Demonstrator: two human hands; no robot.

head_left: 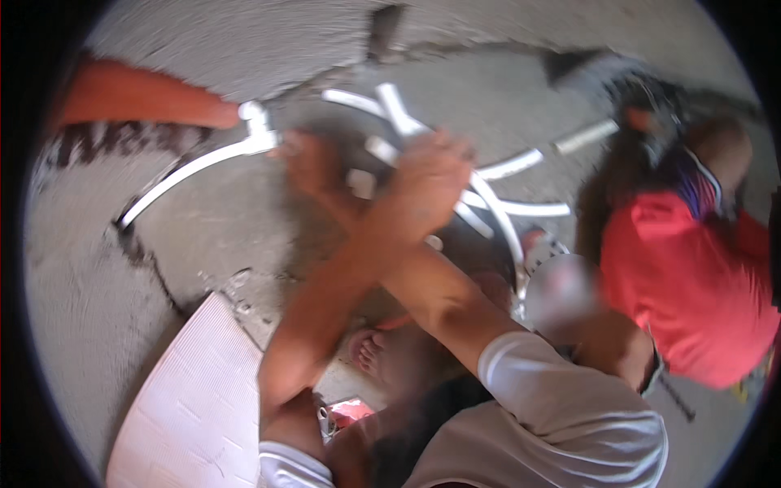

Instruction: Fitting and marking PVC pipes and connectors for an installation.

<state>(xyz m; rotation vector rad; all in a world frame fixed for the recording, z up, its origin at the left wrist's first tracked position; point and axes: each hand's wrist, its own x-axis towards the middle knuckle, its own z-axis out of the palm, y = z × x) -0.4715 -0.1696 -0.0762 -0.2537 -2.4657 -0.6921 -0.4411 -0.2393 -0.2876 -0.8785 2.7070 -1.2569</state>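
Head-worn fisheye, facing downward, near the hands (pixel 429 172)

Lit softly, moderately bright, source out of frame. Glaring near-white along slim glossy white plastic pipes (pixel 533 209); washed out on ribbed pinkish-white panel (pixel 195 398) at lower left. Dimmed to soft-edged shadow on smooth grey concrete floor (pixel 211 236) around bare right hand (pixel 311 163); darker just left of crouching person in red shirt (pixel 691 285). Smeared by motion across right hand and bare left hand (pixel 431 175), fingers indistinct. Streaked over rough grey cement surface (pixel 244 32) at top. Bowed along panel's outer edge; ringed by black vignette, heaviest in corners.
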